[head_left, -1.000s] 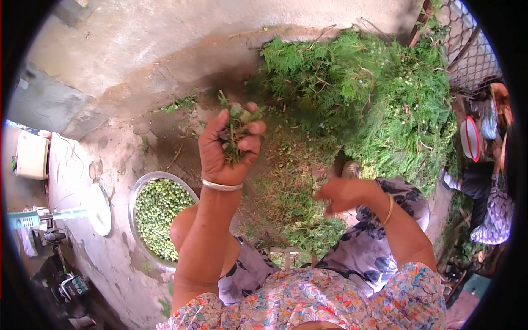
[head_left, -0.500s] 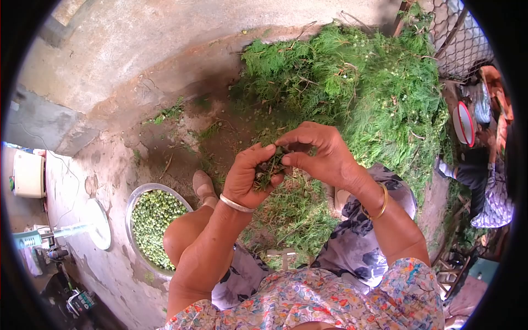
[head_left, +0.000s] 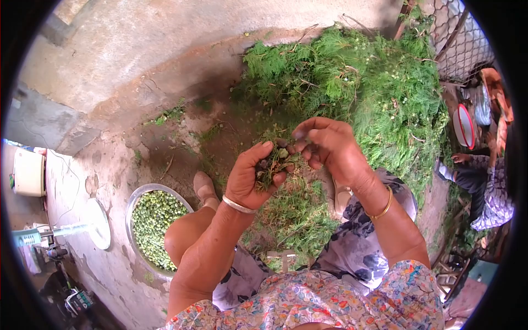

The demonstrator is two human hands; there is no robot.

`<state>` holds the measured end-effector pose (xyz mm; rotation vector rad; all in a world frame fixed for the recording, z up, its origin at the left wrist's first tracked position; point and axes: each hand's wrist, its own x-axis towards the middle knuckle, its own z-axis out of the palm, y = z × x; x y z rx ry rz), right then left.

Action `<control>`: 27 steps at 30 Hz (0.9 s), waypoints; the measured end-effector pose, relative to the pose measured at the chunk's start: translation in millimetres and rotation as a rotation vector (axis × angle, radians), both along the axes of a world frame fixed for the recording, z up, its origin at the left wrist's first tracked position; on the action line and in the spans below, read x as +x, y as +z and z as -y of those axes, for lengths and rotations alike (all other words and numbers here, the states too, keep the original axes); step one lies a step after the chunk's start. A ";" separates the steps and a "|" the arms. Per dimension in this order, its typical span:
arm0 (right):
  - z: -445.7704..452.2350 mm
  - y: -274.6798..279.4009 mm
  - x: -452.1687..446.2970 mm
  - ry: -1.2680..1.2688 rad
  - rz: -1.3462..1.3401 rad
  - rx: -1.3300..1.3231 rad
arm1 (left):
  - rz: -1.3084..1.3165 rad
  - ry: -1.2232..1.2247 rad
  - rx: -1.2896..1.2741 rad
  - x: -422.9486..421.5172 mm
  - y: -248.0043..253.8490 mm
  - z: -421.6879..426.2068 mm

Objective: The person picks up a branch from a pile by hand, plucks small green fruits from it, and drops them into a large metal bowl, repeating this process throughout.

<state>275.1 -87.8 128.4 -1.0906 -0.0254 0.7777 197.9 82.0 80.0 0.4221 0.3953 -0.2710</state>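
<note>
My left hand is closed around a clump of green conifer sprigs with small round cones among them. The thumb lies along the clump's upper left side, and fingertips show at its lower right. Just right of the clump, my right hand has its fingers curled in towards the thumb, partly blurred. Whatever may be between these fingertips is too small to tell. At the lower left, a round metal basin holds many small green cones.
A big heap of cut conifer branches lies along the wall ahead and to the right. Loose sprigs cover the ground between my knees. A standing fan is at left. Another person sits at far right near a red-rimmed basin.
My right hand has drawn away from the clump, slightly to the right, its fingers loosened from it. The left hand has stayed nearly still, and more of the clump shows.
</note>
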 end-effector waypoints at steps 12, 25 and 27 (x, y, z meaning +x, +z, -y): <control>-1.3 -10.1 -2.5 0.010 0.269 -0.268 | -0.003 -0.062 -0.034 4.8 -7.6 2.1; -10.9 -20.5 -19.8 0.188 0.715 -0.379 | -0.073 0.000 0.201 5.4 -11.7 14.3; -12.3 -21.5 -19.9 0.216 0.688 -0.391 | -0.090 -0.021 0.254 5.0 -10.3 17.2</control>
